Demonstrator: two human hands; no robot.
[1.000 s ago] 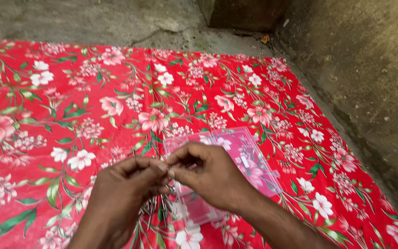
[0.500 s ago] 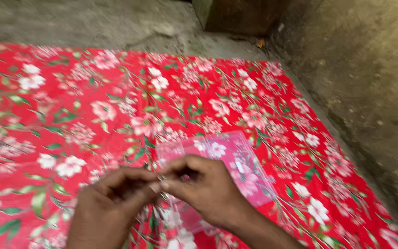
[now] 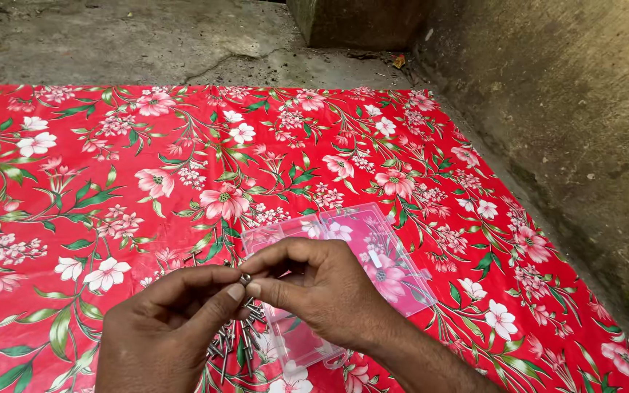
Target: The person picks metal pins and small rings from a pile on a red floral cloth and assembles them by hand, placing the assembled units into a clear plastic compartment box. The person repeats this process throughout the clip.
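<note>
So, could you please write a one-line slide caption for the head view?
Left hand and right hand pinch a small metal nut above loose metal screws and a clear plastic box on red floral cloth.

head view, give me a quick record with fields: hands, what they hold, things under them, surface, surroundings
left hand: fingertips pinch a small metal nut
right hand: fingertips meet the left hand's at the nut
below hands: loose pile of metal screws on the cloth
box: clear plastic box, lying open and flat, partly hidden by the right hand
surface: red floral cloth spread on the ground
surroundings: bare concrete floor beyond the cloth, concrete wall on the right
</note>
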